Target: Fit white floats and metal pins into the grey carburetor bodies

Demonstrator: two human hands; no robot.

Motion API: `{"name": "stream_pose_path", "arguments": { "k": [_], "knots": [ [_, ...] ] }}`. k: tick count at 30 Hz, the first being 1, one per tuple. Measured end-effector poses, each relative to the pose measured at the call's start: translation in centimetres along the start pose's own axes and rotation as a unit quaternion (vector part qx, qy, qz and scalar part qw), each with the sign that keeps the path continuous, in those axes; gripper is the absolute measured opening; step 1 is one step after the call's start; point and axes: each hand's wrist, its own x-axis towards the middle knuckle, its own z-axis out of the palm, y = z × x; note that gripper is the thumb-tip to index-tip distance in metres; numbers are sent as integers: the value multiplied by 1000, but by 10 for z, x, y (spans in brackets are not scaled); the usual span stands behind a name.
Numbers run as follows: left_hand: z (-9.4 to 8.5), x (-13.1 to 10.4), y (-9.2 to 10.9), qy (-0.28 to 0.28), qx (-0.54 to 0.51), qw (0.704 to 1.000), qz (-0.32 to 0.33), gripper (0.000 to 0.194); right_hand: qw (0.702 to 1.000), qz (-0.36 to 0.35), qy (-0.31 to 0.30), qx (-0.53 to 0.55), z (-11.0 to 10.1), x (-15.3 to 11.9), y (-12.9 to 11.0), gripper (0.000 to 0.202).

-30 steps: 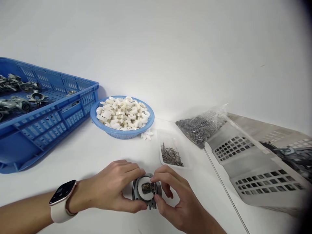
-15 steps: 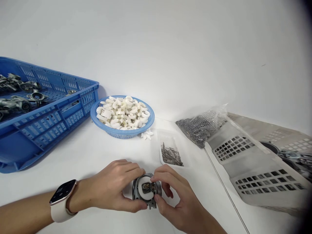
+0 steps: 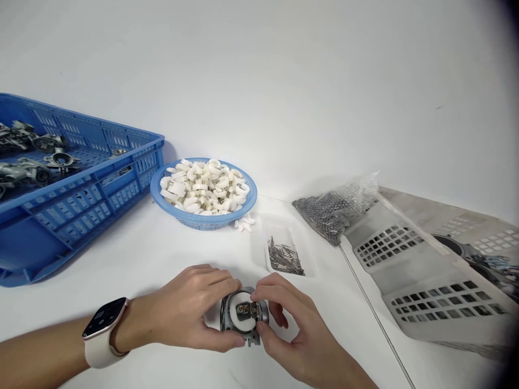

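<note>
A grey metal carburetor body (image 3: 231, 323) rests on the white table, its open bowl side facing up. Inside it lies a white C-shaped float (image 3: 235, 317), with small brass parts at its centre. My left hand (image 3: 190, 310) is closed round the left side of the carburetor, fingers at the far edge and thumb at the near edge. From the right, my right hand (image 3: 294, 324) presses index fingertip and thumb against the carburetor at the float's hinge end. Any small pin between those fingertips is too small to make out.
A blue basket (image 3: 205, 220) heaped with white floats stands behind my hands. Beside it sits a clear tray (image 3: 307, 259) of thin metal pins. Left is a blue crate (image 3: 81, 216) of carburetor bodies; right, a bag of small metal parts (image 3: 332, 210) and a grey crate (image 3: 389, 281).
Both hands keep the same grip on the carburetor. The float appears to have shifted very slightly; otherwise nothing has visibly moved.
</note>
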Motion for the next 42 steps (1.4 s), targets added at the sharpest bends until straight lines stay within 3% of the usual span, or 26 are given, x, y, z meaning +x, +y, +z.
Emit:
{"name": "stream_pose_path", "arguments": {
  "k": [42],
  "knots": [
    [1,0,-2,-1,-1,1000,2,41,1000,-5,6,-11,-1,-1,1,47]
  ]
}}
